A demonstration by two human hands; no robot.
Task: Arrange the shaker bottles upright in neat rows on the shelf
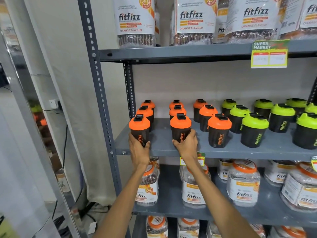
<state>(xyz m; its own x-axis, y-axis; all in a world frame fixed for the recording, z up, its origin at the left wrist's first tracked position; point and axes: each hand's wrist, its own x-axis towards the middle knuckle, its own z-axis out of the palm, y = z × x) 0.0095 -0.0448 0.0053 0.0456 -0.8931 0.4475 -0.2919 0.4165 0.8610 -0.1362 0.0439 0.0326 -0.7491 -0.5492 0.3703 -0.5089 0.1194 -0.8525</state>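
Note:
Black shaker bottles stand upright in rows running front to back on the grey middle shelf (161, 145). Orange-lidded ones fill the left, green-lidded ones (254, 129) the right. My left hand (139, 148) grips the front orange-lidded bottle of the leftmost row (139, 128) at the shelf's left front corner. My right hand (187, 144) wraps the base of the front orange-lidded bottle of the second row (180, 127). A third orange row (219, 130) stands just to the right, untouched.
A perforated grey upright post (101, 100) borders the shelf on the left. Large Fitfizz jars (137, 21) fill the shelf above, and more jars (243, 182) the shelves below. A supermarket price tag (269, 54) hangs from the upper shelf edge.

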